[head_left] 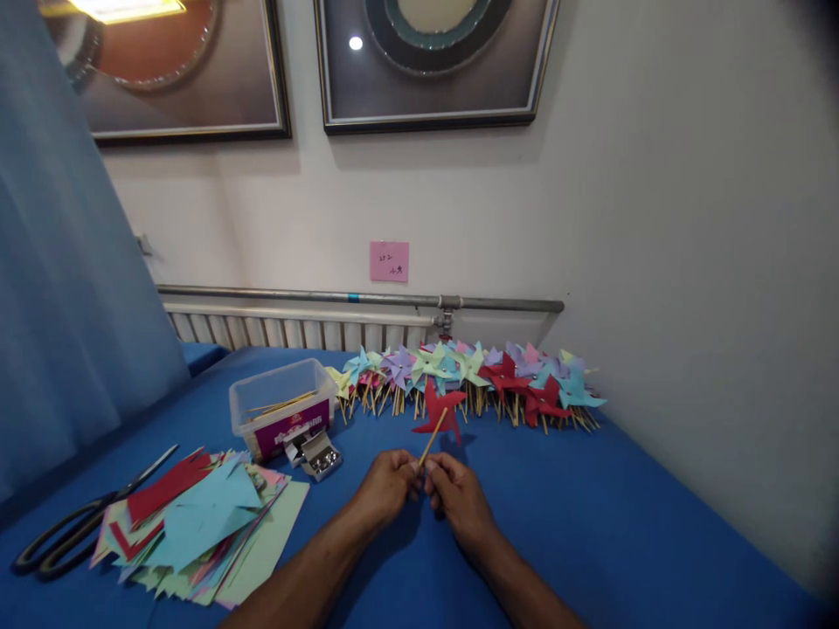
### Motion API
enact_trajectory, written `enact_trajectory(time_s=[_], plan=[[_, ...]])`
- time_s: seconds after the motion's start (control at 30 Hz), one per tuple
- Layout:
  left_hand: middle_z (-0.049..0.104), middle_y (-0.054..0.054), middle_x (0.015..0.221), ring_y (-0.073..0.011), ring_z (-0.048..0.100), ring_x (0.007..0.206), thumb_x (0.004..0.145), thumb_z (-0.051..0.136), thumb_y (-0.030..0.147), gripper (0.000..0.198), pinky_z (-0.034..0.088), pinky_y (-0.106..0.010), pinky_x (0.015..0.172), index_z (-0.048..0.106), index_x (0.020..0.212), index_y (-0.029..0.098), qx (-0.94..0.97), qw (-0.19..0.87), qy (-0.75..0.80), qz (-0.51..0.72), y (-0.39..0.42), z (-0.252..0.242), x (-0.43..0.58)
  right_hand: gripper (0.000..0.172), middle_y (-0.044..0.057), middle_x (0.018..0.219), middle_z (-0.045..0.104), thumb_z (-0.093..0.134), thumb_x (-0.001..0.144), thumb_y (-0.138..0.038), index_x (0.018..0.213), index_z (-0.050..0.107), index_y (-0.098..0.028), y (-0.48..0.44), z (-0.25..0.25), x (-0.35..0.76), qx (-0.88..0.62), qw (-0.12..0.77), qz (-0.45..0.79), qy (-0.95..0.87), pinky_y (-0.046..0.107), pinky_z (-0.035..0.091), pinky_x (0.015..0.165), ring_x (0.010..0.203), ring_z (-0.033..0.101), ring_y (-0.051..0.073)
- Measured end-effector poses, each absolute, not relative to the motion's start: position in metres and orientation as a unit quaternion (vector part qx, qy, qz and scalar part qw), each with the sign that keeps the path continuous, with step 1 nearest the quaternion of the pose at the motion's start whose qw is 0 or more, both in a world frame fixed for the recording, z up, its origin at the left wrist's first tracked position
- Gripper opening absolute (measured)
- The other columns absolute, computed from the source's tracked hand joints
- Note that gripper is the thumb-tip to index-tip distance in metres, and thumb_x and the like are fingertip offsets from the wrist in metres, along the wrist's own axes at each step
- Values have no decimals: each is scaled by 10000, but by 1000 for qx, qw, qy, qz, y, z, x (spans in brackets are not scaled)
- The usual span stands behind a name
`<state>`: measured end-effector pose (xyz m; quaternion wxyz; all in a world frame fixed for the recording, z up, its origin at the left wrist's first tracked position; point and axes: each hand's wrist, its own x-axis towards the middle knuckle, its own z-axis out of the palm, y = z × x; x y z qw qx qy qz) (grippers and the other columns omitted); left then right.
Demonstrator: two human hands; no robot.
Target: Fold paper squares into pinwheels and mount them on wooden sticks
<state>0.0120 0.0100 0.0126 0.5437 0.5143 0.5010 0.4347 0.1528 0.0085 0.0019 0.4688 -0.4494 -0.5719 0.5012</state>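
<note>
A red paper pinwheel (440,411) on a thin wooden stick stands up in front of me, its stick leaning to the right. My left hand (391,482) is closed, its fingertips pinching the lower end of the stick. Close beside it, my right hand (457,495) has its thumb and fingers pressed together at the same end of the stick. Beyond them, many colored pinwheels (468,367) lie in a long pile near the wall, sticks pointing toward me.
At left are a clear tub (288,428) with sticks, a small open box (321,456) of shiny metal pieces, stacked cut paper (210,515) and black scissors (85,524) on the blue table (590,533). A blue curtain (72,262) hangs far left.
</note>
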Motion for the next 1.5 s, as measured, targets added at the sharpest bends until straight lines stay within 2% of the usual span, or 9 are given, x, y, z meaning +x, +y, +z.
enact_trajectory(time_s=[0.2,0.47,0.83,1.03,1.3,1.5], plan=[[577,9,612,-109,502,543,775,651,444,314,384,-266,585,556,668,165,514,567,471,440,10,9,14,337,-48,567,557,609,801,-536,810,664,-204,8,6,152,-455,471,503,-564,220,334,427,437,447,102],[585,10,625,-103,498,530,767,655,456,322,367,-267,572,552,679,164,509,571,467,443,11,4,16,311,-51,545,554,655,772,-523,771,640,-213,9,4,152,-456,482,515,-543,218,322,417,421,433,98],[568,33,574,-104,485,522,761,643,298,159,313,-253,554,573,704,167,553,519,512,405,8,7,14,311,-72,511,509,666,734,-522,726,599,-219,11,5,153,-478,490,514,-516,214,302,410,406,419,93],[537,56,536,-94,452,490,722,684,244,165,280,-243,523,531,703,184,545,489,551,400,7,8,13,318,-76,513,504,663,728,-528,728,588,-218,13,4,153,-483,495,514,-507,210,297,409,409,426,91],[545,46,546,-103,469,512,754,634,248,130,309,-250,541,540,692,183,564,487,526,410,8,4,12,349,-66,548,530,654,756,-556,744,590,-213,11,3,153,-468,484,515,-531,214,319,419,429,439,91],[570,20,608,-111,484,535,762,631,341,189,334,-257,560,568,709,170,560,520,492,416,8,4,13,384,-69,553,512,647,755,-588,716,576,-212,13,2,153,-458,478,530,-531,218,303,424,428,413,83]])
